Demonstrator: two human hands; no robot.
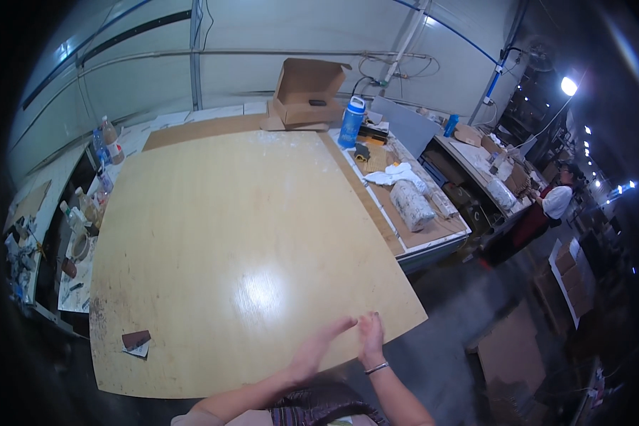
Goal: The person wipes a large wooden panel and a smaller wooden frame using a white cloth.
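A: What lies farthest left near the person?

B: A small brown-and-white scrap (136,339), on the near left corner of the pale wood panel (241,206). The scrap's brown part runs roughly left to right.

A: And how does the panel lie?

B: Flat, with most of it to the left and far side of both hands. Its long axis seems to run near to far, though the lens bends its edges. Its far end points toward the cardboard box (298,113).

A: Where does the left hand come in?

B: The left hand (316,353) is over the near edge, its fingers stretched toward the far right. That grip looks released, with nothing visible in it, though it is blurred.

A: And the right hand (370,339)?

B: Just right of it, by the near right corner, fingers pointing far. No object shows there; whether that grip is clenched cannot be told.

A: Which is nearer the panel's middle?

B: The left, judging by position; the right is nearer the worktop (444,228) beyond the panel's right edge.
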